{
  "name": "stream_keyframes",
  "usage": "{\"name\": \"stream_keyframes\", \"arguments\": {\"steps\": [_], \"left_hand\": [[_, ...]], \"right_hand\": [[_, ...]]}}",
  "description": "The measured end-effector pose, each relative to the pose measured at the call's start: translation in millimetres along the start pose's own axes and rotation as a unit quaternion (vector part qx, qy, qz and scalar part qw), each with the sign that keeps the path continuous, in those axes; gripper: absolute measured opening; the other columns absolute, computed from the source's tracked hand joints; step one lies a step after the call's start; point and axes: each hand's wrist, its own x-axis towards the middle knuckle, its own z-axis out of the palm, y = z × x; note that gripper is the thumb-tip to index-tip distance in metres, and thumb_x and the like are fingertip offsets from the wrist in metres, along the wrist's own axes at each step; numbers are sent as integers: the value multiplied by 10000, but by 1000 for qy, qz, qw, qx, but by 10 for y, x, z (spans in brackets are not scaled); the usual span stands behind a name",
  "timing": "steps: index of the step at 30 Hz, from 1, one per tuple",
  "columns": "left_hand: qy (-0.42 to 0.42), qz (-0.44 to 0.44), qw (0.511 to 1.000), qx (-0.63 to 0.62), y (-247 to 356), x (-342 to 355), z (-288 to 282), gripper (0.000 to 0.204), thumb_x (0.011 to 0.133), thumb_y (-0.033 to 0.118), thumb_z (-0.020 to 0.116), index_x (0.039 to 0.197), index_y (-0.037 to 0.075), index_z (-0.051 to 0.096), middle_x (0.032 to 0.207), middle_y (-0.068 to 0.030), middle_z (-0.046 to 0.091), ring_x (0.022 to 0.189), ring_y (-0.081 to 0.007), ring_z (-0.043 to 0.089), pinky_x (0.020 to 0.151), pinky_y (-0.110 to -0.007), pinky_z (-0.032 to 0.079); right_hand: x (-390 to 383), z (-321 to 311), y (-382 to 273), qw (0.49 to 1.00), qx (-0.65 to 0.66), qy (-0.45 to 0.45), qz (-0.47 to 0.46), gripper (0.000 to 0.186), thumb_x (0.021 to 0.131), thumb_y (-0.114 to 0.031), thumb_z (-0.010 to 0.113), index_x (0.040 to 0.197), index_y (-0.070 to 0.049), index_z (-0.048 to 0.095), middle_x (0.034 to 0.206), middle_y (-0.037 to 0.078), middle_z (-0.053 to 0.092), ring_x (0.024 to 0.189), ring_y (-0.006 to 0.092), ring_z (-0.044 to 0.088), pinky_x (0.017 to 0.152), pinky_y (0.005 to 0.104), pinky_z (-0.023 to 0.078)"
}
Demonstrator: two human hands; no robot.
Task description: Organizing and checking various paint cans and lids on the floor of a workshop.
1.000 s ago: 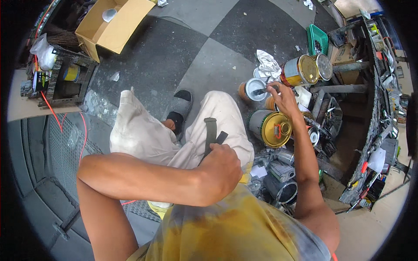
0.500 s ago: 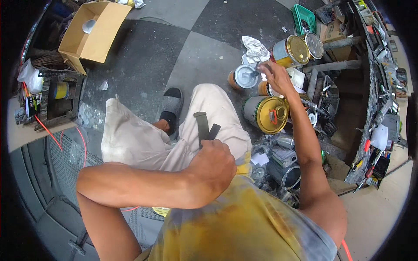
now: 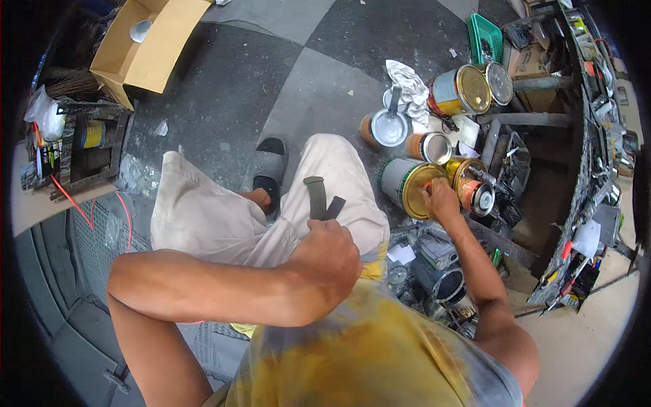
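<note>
My left hand [image 3: 330, 254] is a fist over my lap. A flat olive-green strip [image 3: 316, 197] with a crosswise end and a shorter black strip [image 3: 334, 207] stick out past its fingers; I cannot tell what they belong to. My right hand [image 3: 441, 202] reaches onto the gold lid of a large paint can [image 3: 400, 178], with its fingers closed on a small red piece there, mostly hidden by them. Beyond stands an open tin of grey paint [image 3: 388, 129], a grey-coated flat stick [image 3: 394, 100] resting at its far rim.
Smaller tins [image 3: 434, 147] and lidded cans [image 3: 473, 89] crowd the right, beside a white rag [image 3: 407, 85]. A cluttered shelf [image 3: 576, 197] bounds that side. A green basket [image 3: 485, 39] sits far right. An open cardboard box [image 3: 150, 64] lies far left; an orange hose [image 3: 71, 201] runs near the left rack.
My right hand has come back from beside the grey paint tin to the large can's lid. The flat stick now shows at the tin's rim. My left hand keeps its fist.
</note>
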Motion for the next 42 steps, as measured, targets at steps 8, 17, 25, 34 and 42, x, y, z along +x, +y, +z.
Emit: {"name": "stream_keyframes", "arguments": {"steps": [8, 17, 25, 34, 42], "left_hand": [[30, -1, 997, -69, -176, 10, -7, 276, 822, 223, 604, 1000, 53, 729, 1016, -171, 676, 988, -324, 609, 851, -503, 476], [-19, 132, 987, -91, -648, 427, -374, 267, 777, 218, 663, 983, 69, 741, 971, -120, 702, 900, -336, 650, 694, -538, 504], [-47, 123, 952, -276, -1035, 1278, 13, 188, 749, 149, 609, 846, 57, 741, 984, -182, 704, 883, -368, 688, 707, -457, 559], [54, -75, 978, -187, -1372, -658, 133, 355, 825, 271, 589, 1129, 98, 648, 1221, -168, 583, 1209, -400, 475, 977, -483, 427], [-23, -121, 918, -376, -1188, -1391, -185, 446, 880, 371, 533, 1258, 140, 591, 1313, -193, 549, 1279, -392, 442, 1021, -492, 403]], "right_hand": [[-164, 77, -139, 980, 53, -185, 51, 271, 822, -242, 687, 883, 9, 601, 853, 224, 620, 813, 402, 601, 698, 458, 478], [-485, 474, 189, 973, 72, -205, 74, 435, 818, -304, 704, 1046, 0, 492, 1051, 304, 514, 907, 482, 535, 776, 519, 449], [-582, 837, 320, 976, -20, -218, 12, 487, 761, -222, 704, 1169, -4, 550, 1095, 292, 583, 1003, 440, 587, 854, 488, 493], [-1079, -71, -1019, 823, 384, -393, 139, 354, 883, -320, 572, 1113, -70, 668, 1138, 170, 650, 1051, 348, 602, 952, 436, 454], [-1115, -2296, -1801, 813, 438, -381, -34, 535, 980, -440, 415, 1330, -52, 527, 1244, 157, 607, 1142, 291, 568, 1005, 390, 429]]}}
